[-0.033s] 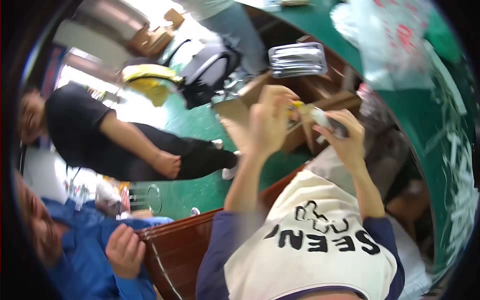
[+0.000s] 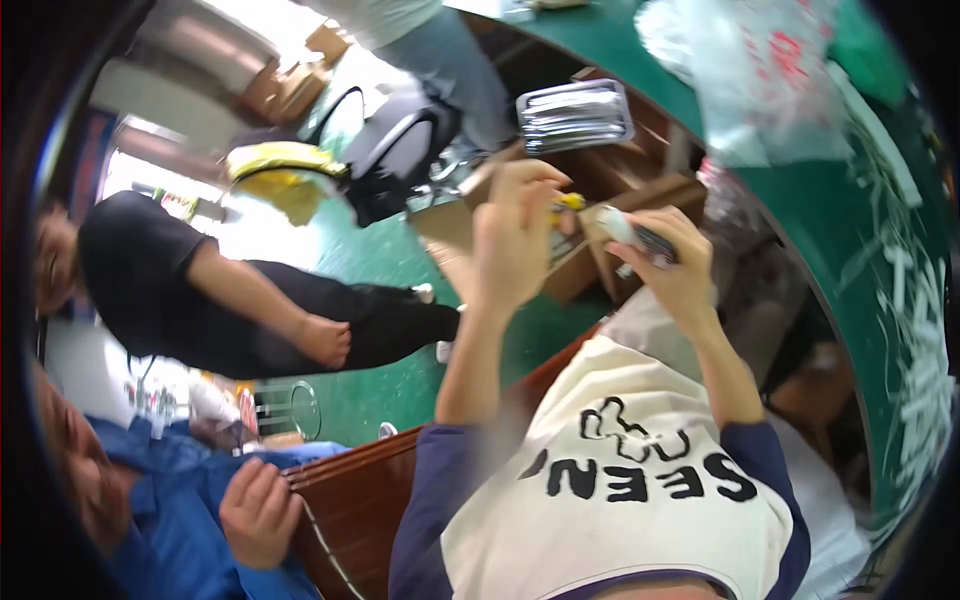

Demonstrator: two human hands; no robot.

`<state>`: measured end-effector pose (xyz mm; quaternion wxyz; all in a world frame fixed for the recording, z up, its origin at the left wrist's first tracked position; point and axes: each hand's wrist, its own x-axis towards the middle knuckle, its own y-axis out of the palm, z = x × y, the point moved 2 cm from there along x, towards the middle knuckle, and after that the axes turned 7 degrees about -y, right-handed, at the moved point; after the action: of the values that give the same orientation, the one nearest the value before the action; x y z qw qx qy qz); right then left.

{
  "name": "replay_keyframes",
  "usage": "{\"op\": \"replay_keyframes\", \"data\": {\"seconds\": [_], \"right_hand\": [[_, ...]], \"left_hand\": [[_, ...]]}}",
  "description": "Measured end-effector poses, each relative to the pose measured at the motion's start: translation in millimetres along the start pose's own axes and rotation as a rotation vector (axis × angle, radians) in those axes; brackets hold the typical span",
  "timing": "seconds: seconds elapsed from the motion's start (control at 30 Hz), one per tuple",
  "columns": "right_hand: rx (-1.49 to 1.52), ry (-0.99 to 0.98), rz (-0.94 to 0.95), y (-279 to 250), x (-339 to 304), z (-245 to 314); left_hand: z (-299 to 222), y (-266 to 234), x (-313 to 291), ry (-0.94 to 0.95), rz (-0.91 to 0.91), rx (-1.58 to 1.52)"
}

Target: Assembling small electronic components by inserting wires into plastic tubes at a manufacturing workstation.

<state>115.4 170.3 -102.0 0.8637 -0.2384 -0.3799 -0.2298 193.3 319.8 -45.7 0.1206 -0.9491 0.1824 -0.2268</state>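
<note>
My left hand [image 2: 512,240] is raised in front of me, its fingers closed on a small yellow piece [image 2: 568,203] that pokes out past the fingertips. The fingers cover most of that piece, so its kind does not show. To its right, my right hand [image 2: 688,262] wraps round a short handheld tool [image 2: 655,246] with a dark grey body and a rounded white end [image 2: 616,225]. The white end points toward the yellow piece, with a small gap between them. Both hands are above an open cardboard box [image 2: 580,270].
A clear tray of silvery rods [image 2: 576,117] lies beyond my hands. On the right curves a green table [image 2: 800,215] with a plastic bag [image 2: 765,90] and white strips [image 2: 922,400]. Left are a person in black [image 2: 150,270], a person in blue [image 2: 180,480] and a grey backpack [image 2: 400,150].
The whole view has shifted slightly, so most things sit a little farther left. The tool's white end has turned a little and shows rounder. Both hands keep their hold.
</note>
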Motion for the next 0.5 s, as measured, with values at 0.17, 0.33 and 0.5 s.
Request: {"op": "replay_keyframes", "data": {"seconds": [0.17, 0.33, 0.5], "right_hand": [[-0.050, 0.013, -0.052, -21, 5, -2], [-0.064, -0.010, -0.054, -20, 2, -1], [-0.159, -0.078, -0.036, -22, 5, 1]], "left_hand": [[-28, 19, 24, 0.223, 0.200, 0.228], [-33, 19, 25, 0.261, 0.312, 0.385], [-37, 25, 27, 0.556, 0.359, 0.733]]}}
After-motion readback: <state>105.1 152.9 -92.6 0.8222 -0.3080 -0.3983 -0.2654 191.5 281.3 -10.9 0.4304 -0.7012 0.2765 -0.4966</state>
